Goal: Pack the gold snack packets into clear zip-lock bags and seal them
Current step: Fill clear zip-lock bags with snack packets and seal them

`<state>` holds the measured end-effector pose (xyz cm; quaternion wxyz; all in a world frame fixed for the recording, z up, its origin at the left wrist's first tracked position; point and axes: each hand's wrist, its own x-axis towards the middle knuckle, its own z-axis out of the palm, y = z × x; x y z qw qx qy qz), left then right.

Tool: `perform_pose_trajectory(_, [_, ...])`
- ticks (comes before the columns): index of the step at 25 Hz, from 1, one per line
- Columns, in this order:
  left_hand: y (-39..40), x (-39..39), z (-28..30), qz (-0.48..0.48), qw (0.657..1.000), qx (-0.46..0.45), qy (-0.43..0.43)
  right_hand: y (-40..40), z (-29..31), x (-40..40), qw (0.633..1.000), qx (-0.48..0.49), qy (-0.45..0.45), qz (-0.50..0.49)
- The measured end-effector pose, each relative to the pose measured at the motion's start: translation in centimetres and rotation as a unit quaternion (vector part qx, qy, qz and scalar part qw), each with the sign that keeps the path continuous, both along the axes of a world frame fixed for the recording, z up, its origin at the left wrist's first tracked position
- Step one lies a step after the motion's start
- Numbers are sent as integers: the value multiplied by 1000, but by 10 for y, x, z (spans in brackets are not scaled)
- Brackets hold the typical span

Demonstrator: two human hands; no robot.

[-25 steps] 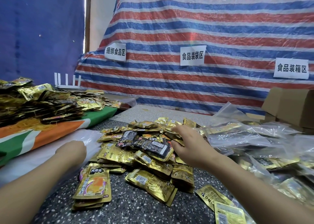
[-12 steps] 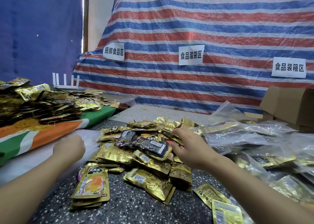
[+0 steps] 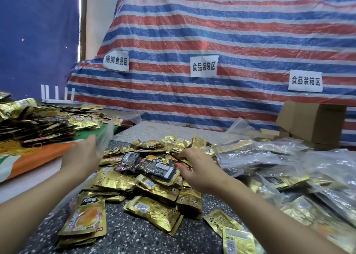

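A heap of gold snack packets (image 3: 154, 188) lies on the speckled table in front of me, with a few black packets (image 3: 154, 168) on top. My left hand (image 3: 81, 159) is raised at the heap's left edge and pinches a clear zip-lock bag (image 3: 105, 136), which is blurred by motion. My right hand (image 3: 198, 170) reaches into the heap's right side, its fingers curled down over gold packets. A small stack of gold packets (image 3: 84, 219) sits close to me on the left.
Filled clear bags (image 3: 269, 157) pile up on the right. Cardboard boxes (image 3: 316, 122) stand at the back right. A second mound of gold packets (image 3: 34, 122) lies on an orange and green cloth (image 3: 38, 155) at the left. A striped tarp (image 3: 212, 41) with paper signs hangs behind.
My left hand has risen from the white sheet at the left and now lifts a clear bag. My right hand has stayed on the heap, shifting slightly.
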<state>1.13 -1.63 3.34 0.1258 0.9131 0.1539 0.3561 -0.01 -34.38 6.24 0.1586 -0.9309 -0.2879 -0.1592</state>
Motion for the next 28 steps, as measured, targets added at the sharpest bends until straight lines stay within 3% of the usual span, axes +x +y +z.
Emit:
perform_pose_trajectory(3, [-44, -1, 18, -81, 993, -1, -88, -4, 4, 1, 998, 61, 34, 1])
perform_pose_trajectory(6, [-93, -6, 32, -186, 968, -12, -165, -9, 15, -1, 961, 228, 156, 0])
perform_pose_trajectory(7, [-111, -9, 34, -225, 957, -19, -181, -11, 19, -2, 922, 317, 222, 3])
perform_pose_trajectory(10, [-162, -21, 31, -321, 923, 3, -211, -27, 32, -11, 761, 533, 370, 31])
perform_pose_trajectory(12, [-193, -33, 23, -364, 901, 46, -232, -41, 35, -16, 695, 593, 404, 50])
perform_pose_trajectory(14, [-218, -42, 12, -391, 881, 89, -252, -56, 32, -20, 663, 624, 410, 57])
perform_pose_trajectory(17, [-238, -46, -8, -423, 853, 135, -273, -77, 25, -26, 648, 636, 416, 52])
perform_pose_trajectory(21, [-244, -46, -24, -458, 839, 196, -220, -102, 17, -30, 629, 649, 428, 29])
perform_pose_trajectory(25, [-249, -47, -31, -487, 821, 235, -182, -111, 6, -32, 686, 608, 399, -28])
perform_pose_trajectory(28, [-251, -51, -37, -476, 847, 188, -142, -105, -3, -30, 715, 602, 353, -44])
